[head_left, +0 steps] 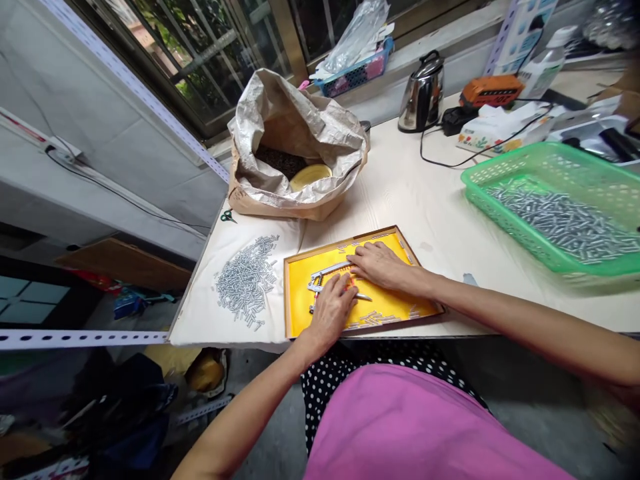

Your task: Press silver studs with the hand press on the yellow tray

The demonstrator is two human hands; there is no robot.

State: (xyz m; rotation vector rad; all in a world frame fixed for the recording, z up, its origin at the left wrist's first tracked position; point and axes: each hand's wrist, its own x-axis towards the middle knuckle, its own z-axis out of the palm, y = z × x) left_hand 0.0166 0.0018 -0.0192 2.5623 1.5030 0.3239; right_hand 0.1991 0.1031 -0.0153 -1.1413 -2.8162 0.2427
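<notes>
A shallow tray [295, 320] with a yellow bottom and brown rim lies at the table's front edge. In it rests a silver plier-like tool [334, 268] with two long handles and a spring at its left end. My left hand [333, 308] reaches over the lower handle, fingers bent and closed, their tips hidden. My right hand [380, 267] lies at the end of the upper handle, fingers bent downward and close together; what they pinch is covered. Small red-orange parts show between the hands. Short metal pins [375, 319] lie along the tray's near side and other edges.
Left of the tray is a heap of metal pins [247, 280]. Behind stands an open woven sack [320, 207] with a yellow bowl [311, 176] inside. A green basket [525, 247] of pins sits at right. Small scissors [229, 216], a kettle [423, 93] and a tissue pack [487, 137] are farther back.
</notes>
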